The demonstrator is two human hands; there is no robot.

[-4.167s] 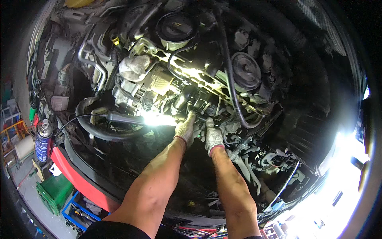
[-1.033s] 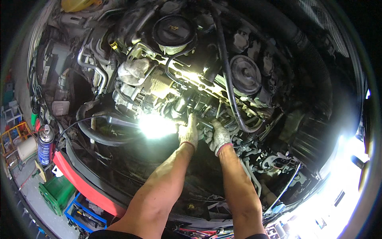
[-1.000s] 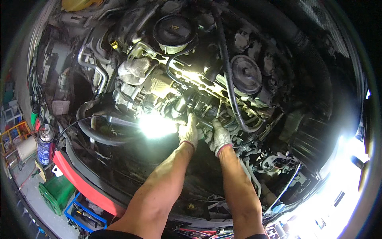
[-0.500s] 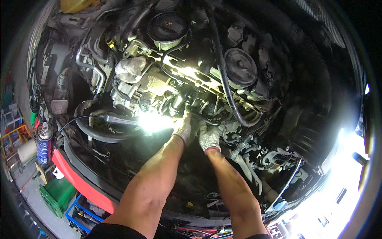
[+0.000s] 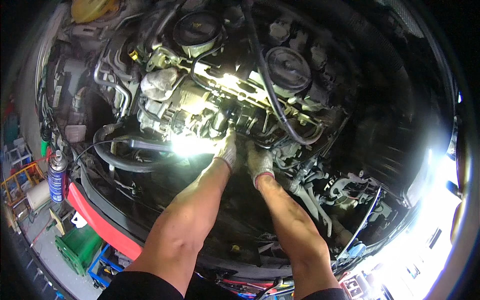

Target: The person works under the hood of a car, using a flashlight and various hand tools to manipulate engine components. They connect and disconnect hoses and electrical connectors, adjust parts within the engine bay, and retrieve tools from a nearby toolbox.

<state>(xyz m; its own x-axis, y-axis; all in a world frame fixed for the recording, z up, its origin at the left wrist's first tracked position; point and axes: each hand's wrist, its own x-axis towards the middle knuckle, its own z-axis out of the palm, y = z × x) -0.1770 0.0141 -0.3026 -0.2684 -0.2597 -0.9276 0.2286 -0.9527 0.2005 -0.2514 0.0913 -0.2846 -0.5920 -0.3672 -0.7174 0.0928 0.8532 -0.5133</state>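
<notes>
Both my hands, in pale knitted work gloves, reach down into a car's engine bay. My left hand (image 5: 227, 148) is against the underside of a dark cylindrical engine part (image 5: 221, 121), one digit pointing up along it. Its other fingers look curled, and what they hold, if anything, is hidden. Close to its right, my right hand (image 5: 260, 161) reaches down into shadow below the engine, its fingers out of sight. A lit work lamp (image 5: 150, 145) lies left of my left hand, its glare washing out the parts beside it.
A black hose (image 5: 265, 75) loops over the engine, near a black oil cap (image 5: 197, 28) and a round black cover (image 5: 288, 68). A crumpled pale glove or rag (image 5: 158, 84) rests on the engine's left. A spray can (image 5: 57, 177) stands at the left edge above a red panel (image 5: 105, 225).
The view has shifted slightly, so the engine sits higher and further left. My right hand has sunk a little deeper into the shadow; my left hand stays at the same part.
</notes>
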